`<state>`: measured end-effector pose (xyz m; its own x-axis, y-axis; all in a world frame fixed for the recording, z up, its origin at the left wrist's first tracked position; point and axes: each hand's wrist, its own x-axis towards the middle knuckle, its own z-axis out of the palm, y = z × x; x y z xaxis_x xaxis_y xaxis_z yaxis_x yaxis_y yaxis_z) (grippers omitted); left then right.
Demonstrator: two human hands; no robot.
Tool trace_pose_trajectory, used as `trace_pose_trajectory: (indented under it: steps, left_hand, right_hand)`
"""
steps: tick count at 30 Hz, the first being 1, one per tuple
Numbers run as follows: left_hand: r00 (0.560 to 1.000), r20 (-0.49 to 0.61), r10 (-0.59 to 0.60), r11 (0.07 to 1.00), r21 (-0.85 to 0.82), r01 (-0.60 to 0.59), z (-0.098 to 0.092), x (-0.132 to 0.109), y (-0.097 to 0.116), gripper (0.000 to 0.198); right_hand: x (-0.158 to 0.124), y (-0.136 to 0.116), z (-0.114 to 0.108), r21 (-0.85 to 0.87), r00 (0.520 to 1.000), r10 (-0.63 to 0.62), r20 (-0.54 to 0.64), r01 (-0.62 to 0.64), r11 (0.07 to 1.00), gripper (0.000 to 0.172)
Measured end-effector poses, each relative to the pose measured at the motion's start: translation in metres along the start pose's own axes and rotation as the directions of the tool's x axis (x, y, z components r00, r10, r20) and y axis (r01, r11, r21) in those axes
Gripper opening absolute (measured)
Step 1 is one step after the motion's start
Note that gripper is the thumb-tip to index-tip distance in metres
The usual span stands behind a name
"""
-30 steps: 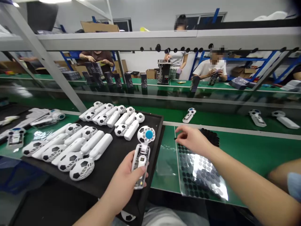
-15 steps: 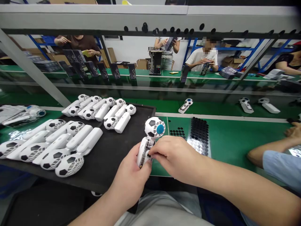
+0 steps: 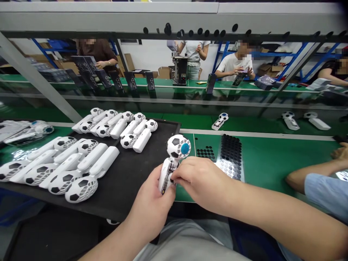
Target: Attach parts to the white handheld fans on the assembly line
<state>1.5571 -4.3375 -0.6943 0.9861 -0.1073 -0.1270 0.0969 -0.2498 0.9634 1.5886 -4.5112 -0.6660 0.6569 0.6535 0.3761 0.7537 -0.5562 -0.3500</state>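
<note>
A white handheld device with a football-patterned head (image 3: 178, 146) and a blue round centre is held upright in front of me. My left hand (image 3: 154, 197) is wrapped round its handle from the left and below. The handle's face is open, with electronic parts showing inside. My right hand (image 3: 199, 179) is pinched at the right side of this open handle; anything between its fingertips is hidden. To the right of the device, round black stickers (image 3: 231, 148) sit on a clear sheet, with loose black discs (image 3: 206, 152) beside it.
A black tray (image 3: 122, 177) at left carries several football-headed devices (image 3: 81, 189). Bagged parts (image 3: 40, 127) lie at far left. On the green belt beyond are an open device (image 3: 220, 121) and two others. Another person's arm (image 3: 312, 174) rests at right. A metal beam spans above.
Devices on the far belt have shifted right. People across the line have moved their hands. My hands and the held device look almost unchanged.
</note>
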Motion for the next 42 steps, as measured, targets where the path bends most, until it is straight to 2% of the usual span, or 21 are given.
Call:
trace_pose_trajectory:
  steps: [15, 22, 29, 38, 42]
  left_hand:
    - [1.0, -0.017, -0.021, 0.999, -0.034, 0.02, 0.001, -0.002, -0.001, 0.047]
    - [1.0, -0.025, 0.005, 1.0, -0.027, -0.006, 0.002, -0.003, -0.003, 0.046]
    - [1.0, -0.006, 0.004, 1.0, -0.02, -0.005, 0.001, -0.001, -0.005, 0.047]
    - [0.999, -0.024, -0.028, 0.999, -0.022, 0.027, 0.003, -0.004, -0.005, 0.047]
    - [0.999, -0.021, -0.027, 0.999, 0.033, 0.027, 0.002, -0.003, -0.009, 0.048]
  right_hand:
    - [0.0, -0.001, 0.001, -0.013, 1.0, 0.028, -0.004, -0.028, 1.0, 0.014]
    - [-0.006, -0.002, 0.013, -0.076, 0.996, 0.003, -0.092, -0.01, 0.997, 0.013]
    - [-0.007, -0.007, 0.02, -0.153, 0.984, -0.046, -0.169, 0.02, 0.988, 0.02]
    - [-0.009, -0.01, 0.029, -0.164, 0.984, 0.102, -0.145, -0.125, 0.978, 0.017]
    - [-0.002, -0.012, 0.025, -0.12, 0.978, 0.199, -0.058, -0.204, 0.972, 0.016]
